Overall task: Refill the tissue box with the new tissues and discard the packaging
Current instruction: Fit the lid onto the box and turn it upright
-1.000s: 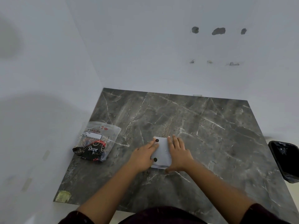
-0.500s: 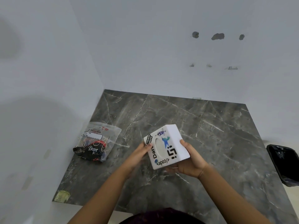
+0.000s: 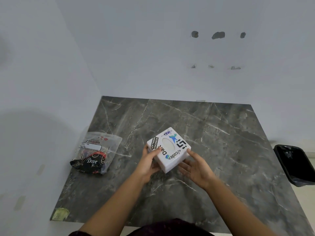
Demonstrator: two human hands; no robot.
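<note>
Tissue box (image 3: 172,155) | left hand (image 3: 147,165) gripping 9 o'clock wall | right hand (image 3: 196,169), fingers straight, cradling 4 o'clock corner | likely light, rigid, slick: grasp opposite walls.

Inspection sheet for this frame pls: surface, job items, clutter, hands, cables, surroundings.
Surface: dark marble table, set into a wall corner.
Job's things: white box, opening up, held; tissue pack lying at the table's left, apart from the box; black bin by the table's right edge.
Clutter: yellowish label on the near left corner.
Hands: left hand grips the box's left side; right hand supports its right side, fingers straight.
Cables: nothing seen.
Surroundings: white wall with holes.
</note>
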